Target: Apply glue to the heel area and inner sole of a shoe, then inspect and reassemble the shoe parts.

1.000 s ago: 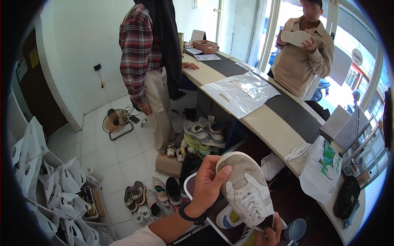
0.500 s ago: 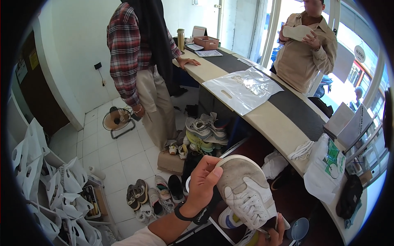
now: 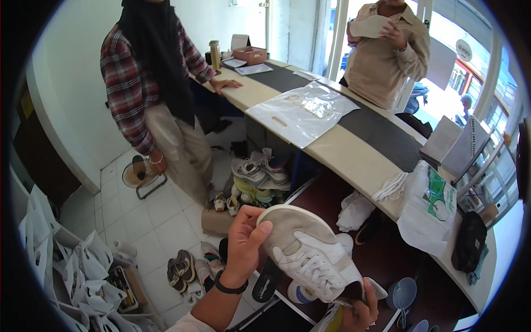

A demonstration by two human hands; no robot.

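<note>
A white lace-up sneaker (image 3: 315,265) with a greyish, scuffed toe is held up before me, toe toward the upper left. My left hand (image 3: 243,240) is closed on the toe end, thumb on top of the upper. At the heel end, my right hand (image 3: 360,310) grips the shoe by its opening; the tongue and collar partly hide its fingers. A thin dark item by these fingers is too small to name. Behind the left wrist lies a black insole (image 3: 267,281). Under the held sneaker, another shoe (image 3: 301,292) with a blue patch shows in part.
A long counter (image 3: 332,160) bears a clear plastic bag (image 3: 301,113), white laces (image 3: 391,186) and a black pouch (image 3: 469,240). A person in plaid stands behind it; another across holds a pale sole-shaped piece (image 3: 369,26). Shoes (image 3: 181,270) and white bags (image 3: 83,260) lie left; a blue cup (image 3: 401,293) stands right.
My view has shifted right, so the room sits further left. The sneaker and both hands appear slightly further left, with the shoe tilted a little flatter. Both hands keep their hold.
</note>
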